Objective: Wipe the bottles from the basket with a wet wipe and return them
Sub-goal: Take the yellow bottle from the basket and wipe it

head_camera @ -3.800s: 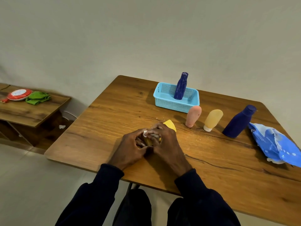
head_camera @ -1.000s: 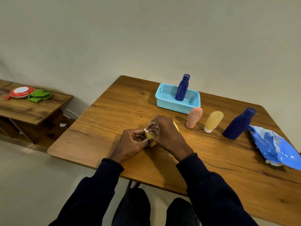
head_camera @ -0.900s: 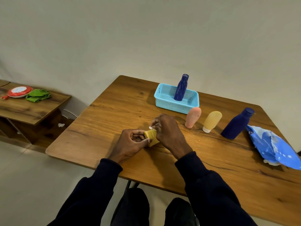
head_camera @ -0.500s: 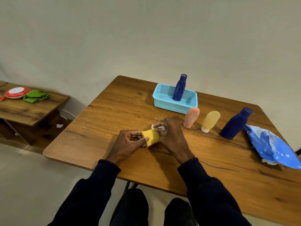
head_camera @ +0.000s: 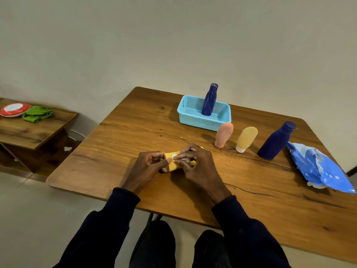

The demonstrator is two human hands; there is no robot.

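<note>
Wooden surface point(head_camera: 125, 136), pale wall point(head_camera: 173, 45); left hand point(head_camera: 146, 165) grips a yellow bottle point(head_camera: 172, 166) (lying sideways); right hand point(head_camera: 199, 167) pinches a wipe point(head_camera: 174, 157) against it.

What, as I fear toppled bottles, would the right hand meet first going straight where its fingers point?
Likely the left hand: the right hand points left along the yellow bottle that both hold.

The desk point(head_camera: 135, 120) is varnished wood with visible grain and a soft sheen. Upper centre, the basket point(head_camera: 195, 122) is pale blue perforated plastic, and the ribbed dark blue bottle point(head_camera: 209, 99) in it is glossy. The peach tube point(head_camera: 224, 134), yellow tube point(head_camera: 246, 138) and navy bottle point(head_camera: 276, 142) look like matt, smooth plastic. At the right edge the wipe pack point(head_camera: 318, 169) is crinkled, shiny film. At centre, the yellow bottle point(head_camera: 172, 164) is smooth plastic under a thin white wet wipe point(head_camera: 174, 157). Far left, the green cloth point(head_camera: 37, 113) is rumpled.
</note>
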